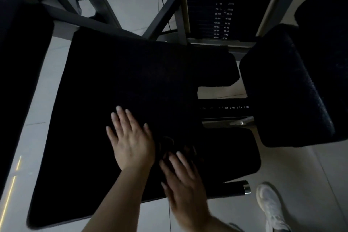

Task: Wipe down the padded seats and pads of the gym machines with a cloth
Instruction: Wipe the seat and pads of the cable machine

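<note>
Right hand nearest the lens, fingers straight and slightly apart, pressed on a dark crumpled cloth at the near right part of the padded seat. Left hand flat just beside it, fingers spread on bare upholstery, holding nothing. Cloth nearly the same black as the seat, edges hard to trace. Judged soft, light and limp: best gathered into the palm or driven flat under an open hand, not pinched by a corner. Seat judged firm, cushioned, fixed to its frame, so pressure can be applied freely. Second pad to the right, apart from the seat; weight stack behind; pale shoe on the floor.
</note>
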### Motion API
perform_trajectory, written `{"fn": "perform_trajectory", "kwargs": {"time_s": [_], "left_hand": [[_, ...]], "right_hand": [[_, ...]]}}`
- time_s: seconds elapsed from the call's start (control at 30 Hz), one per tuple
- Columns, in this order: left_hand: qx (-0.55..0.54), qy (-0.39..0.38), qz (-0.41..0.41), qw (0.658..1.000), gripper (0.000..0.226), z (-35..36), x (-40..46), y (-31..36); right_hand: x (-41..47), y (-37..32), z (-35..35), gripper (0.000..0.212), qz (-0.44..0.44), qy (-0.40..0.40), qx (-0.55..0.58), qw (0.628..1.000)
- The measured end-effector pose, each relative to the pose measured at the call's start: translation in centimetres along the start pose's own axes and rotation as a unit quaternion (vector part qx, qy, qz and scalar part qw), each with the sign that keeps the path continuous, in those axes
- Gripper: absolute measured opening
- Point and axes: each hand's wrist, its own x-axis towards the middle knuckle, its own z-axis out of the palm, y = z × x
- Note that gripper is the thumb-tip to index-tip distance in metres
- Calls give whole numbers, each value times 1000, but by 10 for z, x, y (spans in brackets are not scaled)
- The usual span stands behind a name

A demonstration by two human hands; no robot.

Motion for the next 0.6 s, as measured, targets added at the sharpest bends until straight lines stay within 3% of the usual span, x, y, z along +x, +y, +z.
{"fn": "perform_trajectory", "kwargs": {"time_s": [0.07, 0.17, 0.3, 0.4, 0.5, 0.6], "left_hand": [[-8, 9, 51, 999, 58, 6, 0, -4], [-16, 24, 145, 989, 55, 9, -5, -13], [-28, 28, 138, 990, 53, 15, -4, -10], [-28, 22, 132, 991, 50, 14, -4, -10], [-35, 14, 132, 991, 52, 13, -4, -8], [-37, 23, 137, 990, 52, 10, -5, -10]], "right_hand": [[-8, 36, -15, 42, -12, -8, -6, 1000], [-16, 109, -42, 47, 111, 32, -21, 993], [-11, 162, -57, 56, 243, 91, -17, 966], [0, 136, -39, 55, 325, 160, -19, 932], [2, 66, -14, 52, 276, 167, 1, 947], [-2, 15, 0, 48, 156, 76, 31, 984]]}}
